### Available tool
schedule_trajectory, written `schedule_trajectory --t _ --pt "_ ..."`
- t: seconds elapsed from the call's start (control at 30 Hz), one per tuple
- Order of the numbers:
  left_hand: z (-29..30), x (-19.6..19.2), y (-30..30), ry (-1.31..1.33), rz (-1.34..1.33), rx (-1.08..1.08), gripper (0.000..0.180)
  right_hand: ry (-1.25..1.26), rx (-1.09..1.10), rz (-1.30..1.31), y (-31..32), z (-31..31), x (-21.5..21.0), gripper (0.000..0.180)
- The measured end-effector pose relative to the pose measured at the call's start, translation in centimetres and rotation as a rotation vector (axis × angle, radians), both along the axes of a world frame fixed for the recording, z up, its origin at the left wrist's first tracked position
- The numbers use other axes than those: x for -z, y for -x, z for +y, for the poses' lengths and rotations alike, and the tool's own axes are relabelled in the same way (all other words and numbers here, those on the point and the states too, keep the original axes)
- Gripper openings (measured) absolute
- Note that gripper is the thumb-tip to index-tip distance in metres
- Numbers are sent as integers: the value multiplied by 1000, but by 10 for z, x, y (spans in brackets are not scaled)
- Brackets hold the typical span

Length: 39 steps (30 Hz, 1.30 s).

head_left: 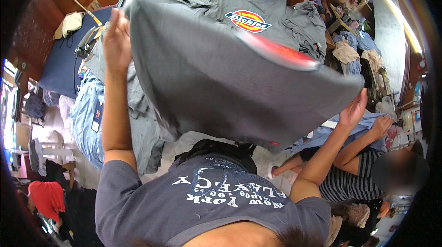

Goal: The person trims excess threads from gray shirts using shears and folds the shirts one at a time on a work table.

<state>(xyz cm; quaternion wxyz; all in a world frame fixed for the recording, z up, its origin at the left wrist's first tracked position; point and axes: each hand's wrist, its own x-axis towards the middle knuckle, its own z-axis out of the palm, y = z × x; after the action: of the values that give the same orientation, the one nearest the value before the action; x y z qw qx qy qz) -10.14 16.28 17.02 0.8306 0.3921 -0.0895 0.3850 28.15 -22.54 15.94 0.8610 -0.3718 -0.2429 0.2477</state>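
A dark grey T-shirt with a red, blurred print hangs stretched in the air in front of me. My left hand, raised high on the left, is closed on one upper corner of it. Lower on the right, my right hand grips the opposite edge. The cloth sags between the two hands, tilted down to the right and smeared by motion. Behind it lie more grey T-shirts, one with an oval red, yellow and blue print, partly covered by the raised shirt.
At left is a dark blue board with an iron-like tool and cord. Light blue garments with a tag hang beside my left arm. Close on my right, a person in a striped top handles blue cloth. Garment piles lie at far right.
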Motion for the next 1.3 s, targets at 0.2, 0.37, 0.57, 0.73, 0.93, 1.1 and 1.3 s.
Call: schedule_trajectory --t 0.2,0.37,0.57,0.73,0.93,1.1,1.3 --pt "-32 -13 29 -530 567 -482 81 638 -342 -484 29 20 -17 85" --pt "-27 -48 86 -718 485 -1125 49 234 17 -534 1 -8 -55 72" --pt "-27 -81 179 -755 547 -1155 69 -57 -215 -723 -28 24 -92 45" --pt "47 -64 98 -688 945 -552 61 538 -314 -1324 2 197 -120 34" --pt "221 -155 120 -760 523 -1218 41 132 6 -1045 -44 385 -196 17" --pt "263 -178 71 -728 259 -1300 17 126 217 -833 -56 490 -216 19" --pt "381 -58 91 -597 970 -1087 51 644 -100 -747 -30 538 -99 28"
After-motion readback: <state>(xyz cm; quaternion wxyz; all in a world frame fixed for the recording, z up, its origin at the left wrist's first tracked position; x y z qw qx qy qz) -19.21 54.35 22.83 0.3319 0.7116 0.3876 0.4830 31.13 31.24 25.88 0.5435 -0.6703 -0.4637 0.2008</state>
